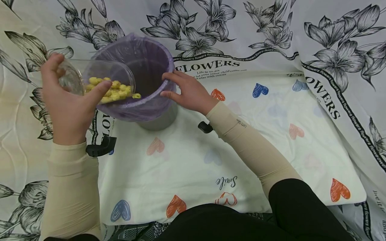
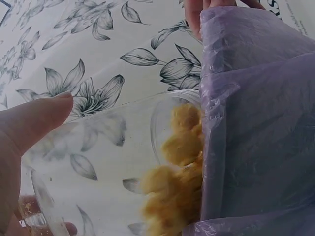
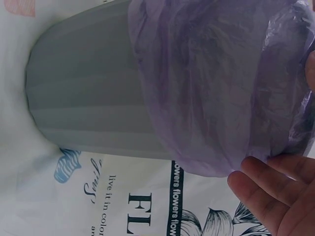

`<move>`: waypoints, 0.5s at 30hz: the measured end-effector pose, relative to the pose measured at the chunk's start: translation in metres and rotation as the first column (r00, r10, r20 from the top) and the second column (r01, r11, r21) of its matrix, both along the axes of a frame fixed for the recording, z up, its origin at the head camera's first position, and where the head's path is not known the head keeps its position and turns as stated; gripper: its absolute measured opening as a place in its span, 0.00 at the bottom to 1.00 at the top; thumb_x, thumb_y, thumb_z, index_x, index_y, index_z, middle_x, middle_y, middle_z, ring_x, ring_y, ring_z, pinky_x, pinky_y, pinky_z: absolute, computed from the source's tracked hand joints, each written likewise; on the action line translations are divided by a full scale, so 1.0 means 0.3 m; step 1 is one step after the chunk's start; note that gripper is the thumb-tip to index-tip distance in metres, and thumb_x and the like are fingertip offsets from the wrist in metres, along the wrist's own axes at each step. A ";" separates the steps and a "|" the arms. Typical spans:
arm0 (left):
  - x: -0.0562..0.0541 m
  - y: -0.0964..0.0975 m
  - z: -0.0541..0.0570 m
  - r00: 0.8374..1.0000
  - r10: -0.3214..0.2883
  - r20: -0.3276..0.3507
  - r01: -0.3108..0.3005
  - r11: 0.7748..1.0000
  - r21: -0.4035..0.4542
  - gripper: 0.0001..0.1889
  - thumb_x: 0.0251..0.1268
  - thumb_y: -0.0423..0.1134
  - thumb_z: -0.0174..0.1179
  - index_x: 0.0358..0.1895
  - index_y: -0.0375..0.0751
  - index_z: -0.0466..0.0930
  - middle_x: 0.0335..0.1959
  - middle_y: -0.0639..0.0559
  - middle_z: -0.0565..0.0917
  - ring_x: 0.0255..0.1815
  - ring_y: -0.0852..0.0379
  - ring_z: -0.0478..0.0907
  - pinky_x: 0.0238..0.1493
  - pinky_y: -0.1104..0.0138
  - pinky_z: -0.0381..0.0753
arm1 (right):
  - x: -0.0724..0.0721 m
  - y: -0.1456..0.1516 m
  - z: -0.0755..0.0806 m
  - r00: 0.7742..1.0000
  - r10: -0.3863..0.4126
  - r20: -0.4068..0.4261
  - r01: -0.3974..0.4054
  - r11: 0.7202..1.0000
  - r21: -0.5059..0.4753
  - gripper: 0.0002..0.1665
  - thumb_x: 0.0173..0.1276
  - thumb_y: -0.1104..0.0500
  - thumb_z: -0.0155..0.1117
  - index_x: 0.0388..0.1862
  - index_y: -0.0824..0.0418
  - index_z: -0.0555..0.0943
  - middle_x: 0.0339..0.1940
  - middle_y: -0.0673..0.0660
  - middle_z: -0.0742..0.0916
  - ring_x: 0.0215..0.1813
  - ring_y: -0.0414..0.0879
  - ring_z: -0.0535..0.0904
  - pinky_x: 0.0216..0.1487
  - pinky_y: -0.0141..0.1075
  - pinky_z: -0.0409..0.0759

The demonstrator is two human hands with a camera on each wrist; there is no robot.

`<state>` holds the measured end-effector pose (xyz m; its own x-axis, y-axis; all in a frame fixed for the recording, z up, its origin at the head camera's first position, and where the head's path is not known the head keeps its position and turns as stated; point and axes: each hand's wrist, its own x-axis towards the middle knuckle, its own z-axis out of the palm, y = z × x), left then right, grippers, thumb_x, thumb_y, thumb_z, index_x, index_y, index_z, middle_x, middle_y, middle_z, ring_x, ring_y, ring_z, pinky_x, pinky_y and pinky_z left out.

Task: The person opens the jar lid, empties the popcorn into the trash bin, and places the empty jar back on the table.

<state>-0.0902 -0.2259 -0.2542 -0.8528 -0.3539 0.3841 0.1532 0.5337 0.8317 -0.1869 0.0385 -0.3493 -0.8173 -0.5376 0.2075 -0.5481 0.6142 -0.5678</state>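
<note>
My left hand [image 1: 67,107] grips a clear container [image 1: 99,67] that is tipped on its side, its mouth over the near left rim of the bin. Yellow puffed snack pieces [image 1: 116,92] lie along its lower wall; one is at the lip. The grey bin [image 1: 161,120] has a purple plastic liner [image 1: 132,112] folded over its rim and appears tilted. With thumb and fingers, my right hand [image 1: 191,92] holds the bin's right rim. Up close in the left wrist view, the pieces [image 2: 182,147] bunch at the mouth beside the liner [image 2: 214,98]. The bin's bottom inside is hidden.
Under the bin lies a white cloth with hearts [image 1: 187,150], on a larger sheet printed with black flowers [image 1: 199,40]. Each wrist wears a black strap device [image 1: 101,147]. The person's dark clothing [image 1: 211,224] fills the lower edge.
</note>
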 end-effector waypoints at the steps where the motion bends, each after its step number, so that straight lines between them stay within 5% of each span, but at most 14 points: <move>1: -0.002 -0.003 -0.002 1.000 -0.005 -0.004 0.005 1.000 -0.009 0.46 0.51 0.39 0.81 0.76 0.49 0.68 0.76 0.59 0.67 0.73 0.58 0.60 0.72 0.63 0.60 | 0.000 0.000 0.000 1.000 0.000 0.000 0.000 1.000 0.000 0.37 0.74 0.33 0.63 0.75 0.48 0.74 0.76 0.52 0.76 0.78 0.47 0.71 0.75 0.41 0.71; 9: -0.017 -0.028 -0.007 0.995 -0.050 -0.091 0.037 0.990 -0.139 0.46 0.53 0.42 0.81 0.77 0.41 0.70 0.79 0.51 0.68 0.81 0.60 0.58 0.79 0.70 0.47 | 0.001 0.001 -0.002 1.000 0.005 -0.017 -0.005 1.000 -0.021 0.35 0.74 0.34 0.64 0.73 0.48 0.75 0.75 0.52 0.77 0.76 0.47 0.72 0.75 0.40 0.71; 15: -0.014 -0.014 0.015 0.995 -0.046 -0.088 0.037 0.994 -0.107 0.47 0.51 0.44 0.82 0.77 0.40 0.70 0.80 0.48 0.67 0.81 0.59 0.58 0.79 0.70 0.47 | -0.001 0.000 -0.006 1.000 0.006 -0.014 -0.006 1.000 -0.027 0.35 0.74 0.34 0.64 0.73 0.49 0.75 0.75 0.52 0.77 0.76 0.48 0.73 0.75 0.40 0.71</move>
<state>-0.0944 -0.2301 -0.2496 -0.8260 -0.2724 0.4934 0.2488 0.6093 0.7529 -0.1872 0.0385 -0.3512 -0.8112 -0.5365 0.2327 -0.5593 0.5958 -0.5764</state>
